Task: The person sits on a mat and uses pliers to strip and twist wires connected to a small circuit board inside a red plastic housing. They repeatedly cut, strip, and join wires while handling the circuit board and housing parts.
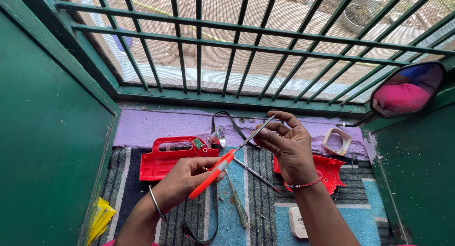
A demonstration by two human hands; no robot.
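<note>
Behind, green window bars [227,47]; below, striped mat [265,213]. Left hand [182,182] gripped orange-handled scissors [227,158]; right hand [286,149] pinched thin wire [258,119] at blades. Mid-cut; steadier wire tension needed next

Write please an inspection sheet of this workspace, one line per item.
Surface: striped mat below a purple ledge.
Job's things: orange-handled scissors; thin wire, barely visible.
Clutter: red casing halves, reflector cone, screwdriver, white block, yellow plastic.
Hands: left hand holds the scissors; right hand pinches at the blade tips.
Cables: black strap.
Surroundings: green window grille, round mirror.
</note>
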